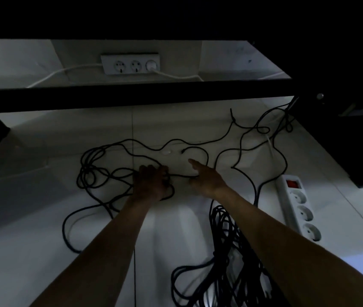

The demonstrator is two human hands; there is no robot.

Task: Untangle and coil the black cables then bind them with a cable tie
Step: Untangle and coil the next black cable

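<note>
Left hand is down on the white floor, fingers curled tight around a bunch of black cable, so it's holding that. The loose loops of it sprawl out to the left of the fist in a messy tangle, and one long loop trails back toward the person along the floor.

Right hand is just beside it, with the index finger stretched out forward. A strand running over from the left fist reaches its underside, but it's so dim in here I honestly can't tell if it's pinching that strand or just resting on it.

More cable wanders off behind and to the right, up toward the dark desk frame. Nearer the person, under the right forearm, there's a second cable bundle heaped in a thick pile.

Right of that lies a white power strip with a red switch at its far end. Another white socket strip sits at the back by the wall with a white plug in its right-hand socket. No brand names or writing I can read on anything.
</note>
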